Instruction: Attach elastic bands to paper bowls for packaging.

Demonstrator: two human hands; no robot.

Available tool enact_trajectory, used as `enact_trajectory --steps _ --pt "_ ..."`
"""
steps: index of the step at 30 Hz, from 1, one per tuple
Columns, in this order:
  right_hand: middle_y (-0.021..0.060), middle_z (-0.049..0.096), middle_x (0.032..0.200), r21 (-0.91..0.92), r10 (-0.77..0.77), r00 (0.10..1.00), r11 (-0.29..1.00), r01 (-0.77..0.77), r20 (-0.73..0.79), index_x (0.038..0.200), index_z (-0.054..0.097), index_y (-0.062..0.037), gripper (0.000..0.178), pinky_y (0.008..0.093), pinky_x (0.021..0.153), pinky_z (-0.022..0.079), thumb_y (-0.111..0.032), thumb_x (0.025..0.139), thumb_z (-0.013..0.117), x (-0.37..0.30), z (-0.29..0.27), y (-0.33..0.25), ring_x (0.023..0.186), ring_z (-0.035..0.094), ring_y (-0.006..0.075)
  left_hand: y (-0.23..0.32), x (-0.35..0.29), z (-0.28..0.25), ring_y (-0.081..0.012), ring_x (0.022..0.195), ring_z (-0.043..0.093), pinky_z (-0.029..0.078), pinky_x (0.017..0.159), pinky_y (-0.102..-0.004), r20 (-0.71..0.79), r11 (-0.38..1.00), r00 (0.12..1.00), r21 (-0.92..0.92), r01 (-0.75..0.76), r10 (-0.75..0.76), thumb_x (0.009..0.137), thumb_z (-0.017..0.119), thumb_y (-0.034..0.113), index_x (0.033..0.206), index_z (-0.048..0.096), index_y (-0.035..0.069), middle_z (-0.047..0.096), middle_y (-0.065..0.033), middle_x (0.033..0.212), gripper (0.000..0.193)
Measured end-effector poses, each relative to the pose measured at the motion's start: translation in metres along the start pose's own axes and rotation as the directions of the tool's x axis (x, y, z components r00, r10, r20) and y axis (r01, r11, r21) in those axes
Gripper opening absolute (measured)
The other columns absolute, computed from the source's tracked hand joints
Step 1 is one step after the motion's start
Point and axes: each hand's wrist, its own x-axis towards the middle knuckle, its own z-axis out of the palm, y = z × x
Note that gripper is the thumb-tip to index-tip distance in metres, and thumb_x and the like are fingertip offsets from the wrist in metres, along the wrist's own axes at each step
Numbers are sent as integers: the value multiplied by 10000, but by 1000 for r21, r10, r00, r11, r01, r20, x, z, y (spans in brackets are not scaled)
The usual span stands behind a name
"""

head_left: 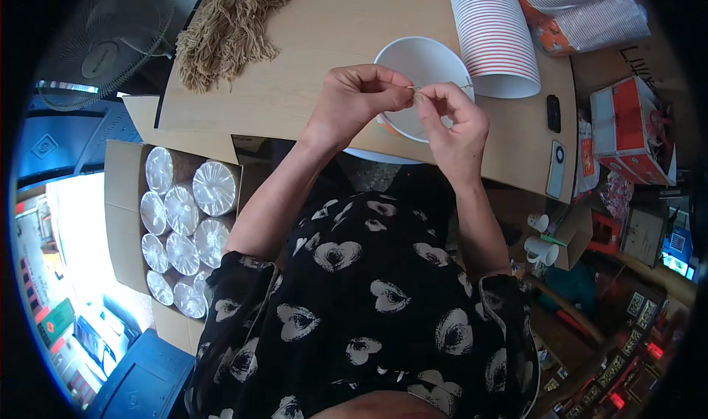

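Fingertips of my left hand [352, 102] and right hand [459, 128] meet above a round white tub with a touch of orange on its outer side [424, 53]. Each grip is pinched tight, thumb against finger, seemingly on one thin tan strand [467, 86]; a bit of it shows beyond my right fingers, near the tub's rim, while most is hidden by my fingers. I judge that I pinch from both sides because something so fine needs two close holds to stay taut.

A shaggy bundle of tan cords [228, 32] lies at the far left of the pale wood-coloured counter [324, 36], probably put there to be within reach yet apart from my fingers.

My hands cover part of the tub's mouth; its inner wall is white, and I cannot tell what lies at the bottom. Beside it, a long nested stack of white tubs with red rims [493, 32] rests on its side, mouth toward me, likely so that one slides off easily. Beyond are clear-wrapped striped stacks [601, 25]. Left of me, a brown cardboard box with raised flaps [124, 198] holds round bundles in clear plastic [183, 210], packed close with their ends up, presumably to save room.
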Motion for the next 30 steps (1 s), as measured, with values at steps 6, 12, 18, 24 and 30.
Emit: enact_trajectory --steps 6,12,18,24,30 --pt "22 692 805 248 236 969 937 -247 73 966 697 46 106 194 615 469 -53 927 701 5 -7 4 675 573 41 4 -5 4 -107 844 677 550 799 -246 20 976 995 190 -102 100 882 750 30 1018 748 -14 746 -60 925 143" --pt "31 701 797 196 264 961 941 -275 79 1030 714 56 178 183 584 454 -103 954 687 2 -6 0 648 560 33 -1 -4 3 -107 832 706 580 759 -244 21 960 986 223 -167 167 878 748 25 993 751 -29 753 -65 892 128" --pt "54 713 859 83 169 977 980 -180 129 1059 695 63 209 212 670 497 -124 1005 619 1 -11 -11 732 614 72 -3 -2 -4 -133 856 702 563 814 -259 43 985 996 153 -82 76 914 730 76 1009 738 -32 747 -82 893 144" --pt "82 712 879 26 78 996 997 -79 40 1082 679 47 179 257 763 530 -89 1006 590 19 -12 0 810 658 115 2 -3 -7 -141 866 713 578 834 -267 97 999 994 -5 41 -40 907 721 59 1050 717 -45 741 -86 915 176" --pt "52 709 864 159 202 944 955 -249 263 1073 681 58 153 249 736 538 -40 968 628 23 -15 -1 766 652 105 1 -1 -8 -173 898 715 576 855 -295 150 1000 989 -1 -1 1 944 678 40 1054 680 -33 722 -97 944 132"
